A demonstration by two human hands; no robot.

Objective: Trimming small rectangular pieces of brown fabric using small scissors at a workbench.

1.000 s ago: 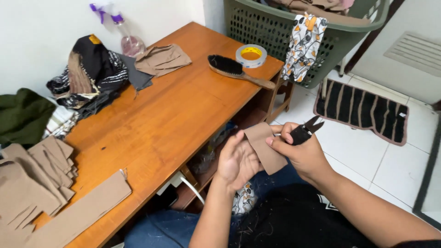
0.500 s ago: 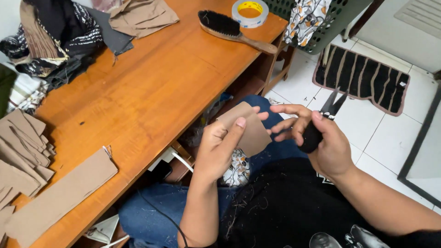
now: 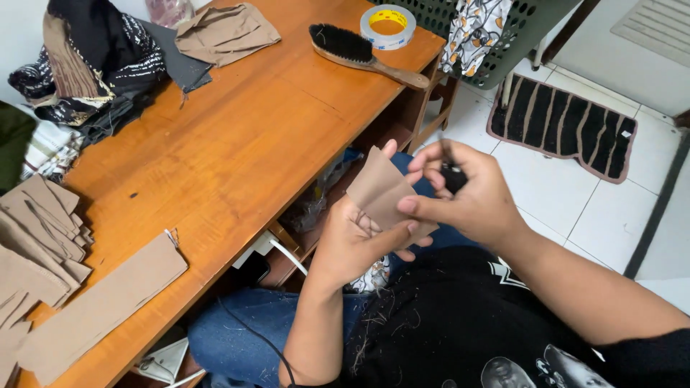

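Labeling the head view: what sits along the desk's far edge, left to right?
Pile of dark patterned fabric → folded tan cloth → black-bristled wooden brush → roll of tape → green plastic basket just off the desk.

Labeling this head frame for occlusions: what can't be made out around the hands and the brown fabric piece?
- Scissors: head view, only a dark bit shows inside the right hand; blades hidden by the fingers, open or shut unclear.
- Brown fabric piece: its lower part is covered by both hands; left hand holds it from below.
- Fabric strip and tan stack: cut off by the left and bottom frame edges.
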